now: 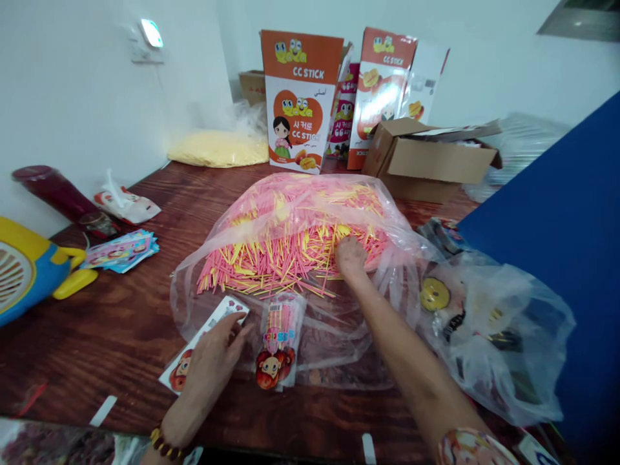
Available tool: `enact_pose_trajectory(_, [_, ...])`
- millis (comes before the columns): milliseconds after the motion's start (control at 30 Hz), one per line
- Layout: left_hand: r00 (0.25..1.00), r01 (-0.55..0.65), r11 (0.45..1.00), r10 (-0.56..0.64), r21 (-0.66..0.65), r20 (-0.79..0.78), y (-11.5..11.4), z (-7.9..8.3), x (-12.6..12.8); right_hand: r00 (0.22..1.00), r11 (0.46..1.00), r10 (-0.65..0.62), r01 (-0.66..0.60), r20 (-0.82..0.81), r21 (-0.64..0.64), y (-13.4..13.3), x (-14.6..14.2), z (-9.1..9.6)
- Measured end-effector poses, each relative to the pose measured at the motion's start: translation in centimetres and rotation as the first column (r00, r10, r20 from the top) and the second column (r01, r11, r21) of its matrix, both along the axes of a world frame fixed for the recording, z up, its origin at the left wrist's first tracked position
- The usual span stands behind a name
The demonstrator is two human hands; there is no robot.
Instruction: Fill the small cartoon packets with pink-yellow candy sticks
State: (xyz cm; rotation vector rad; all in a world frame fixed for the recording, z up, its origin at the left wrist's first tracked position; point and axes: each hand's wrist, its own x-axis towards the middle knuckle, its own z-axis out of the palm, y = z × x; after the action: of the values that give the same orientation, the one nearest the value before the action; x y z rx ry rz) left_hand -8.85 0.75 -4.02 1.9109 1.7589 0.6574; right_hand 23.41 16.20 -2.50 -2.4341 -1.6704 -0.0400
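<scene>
The pink and yellow sticks (276,258) lay heaped in a spread clear plastic bag (397,284) on the dark wooden table (140,323), and the right hand (351,254) had its fingertips hidden among them, so whether it gripped any could not be told. Just in front of the heap lay a pouch of sticks (278,329), and beside it the left hand (213,352), fingers loosely bent, lay over a white printed packet (217,318), though whether it pinched that was unclear. Farther out stood a printed carton (300,103) behind the heap and an open brown box (436,161) to its right.
</scene>
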Motion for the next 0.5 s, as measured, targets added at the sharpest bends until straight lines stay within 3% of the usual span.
enact_pose_trajectory(133, [0.985, -0.027, 0.983, 0.057, 0.182, -0.163, 1.2, -0.4, -2.7, 0.999, 1.000, 0.024, -0.024, -0.035, -0.012, -0.2, 0.8, 0.0])
enact_pose_trajectory(200, [0.942, -0.043, 0.981, 0.103, 0.189, -0.320, 1.5, -0.5, -3.3, 0.981, 0.998, 0.057, -0.059, -0.184, -0.005, -0.3, 1.7, 0.0])
enact_pose_trajectory(333, [0.839, -0.100, 0.990, 0.139, 0.101, -0.526, 1.5, -0.3, -3.0, 0.837, 0.988, 0.154, -0.122, -0.524, 0.095, -0.4, 3.3, -0.3])
enact_pose_trajectory(500, [0.827, -0.093, 0.994, 0.110, 0.059, -0.552, 1.4, -0.2, -2.4, 0.674, 0.963, 0.258, -0.126, -0.692, 0.237, -0.9, 3.9, -1.2])
